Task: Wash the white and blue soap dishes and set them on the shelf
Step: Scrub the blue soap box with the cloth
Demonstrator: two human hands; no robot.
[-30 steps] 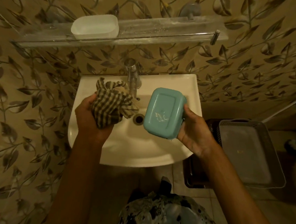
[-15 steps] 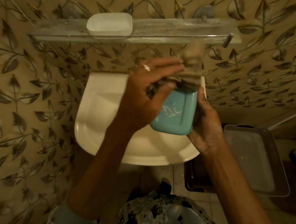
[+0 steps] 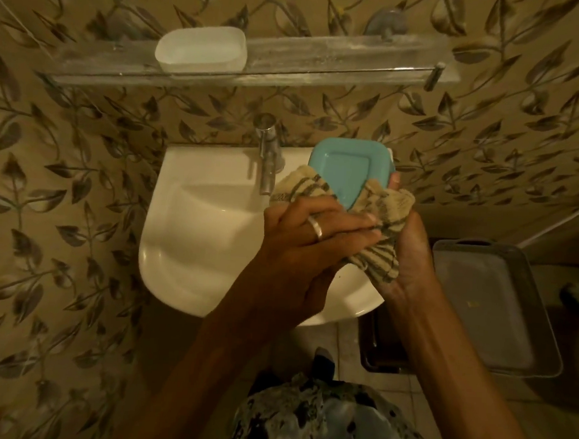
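Right hand [image 3: 410,259] grip closed on blue soap dish [image 3: 349,170] over sink [image 3: 186,234] | left hand [image 3: 317,231] grip pressing checked cloth [image 3: 387,221] against it | white soap dish [image 3: 200,49] already on shelf [image 3: 340,59] | advisable: wipe rim and recess dry.

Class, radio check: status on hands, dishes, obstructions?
Left hand pressing cloth on blue soap dish; right hand gripping both. White soap dish on shelf. Nothing blocking.

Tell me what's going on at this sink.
A person is wiping the blue soap dish with a checked cloth above the white sink. The right hand holds dish and cloth from below; the left hand presses the cloth against it. The white soap dish already sits on the glass shelf.
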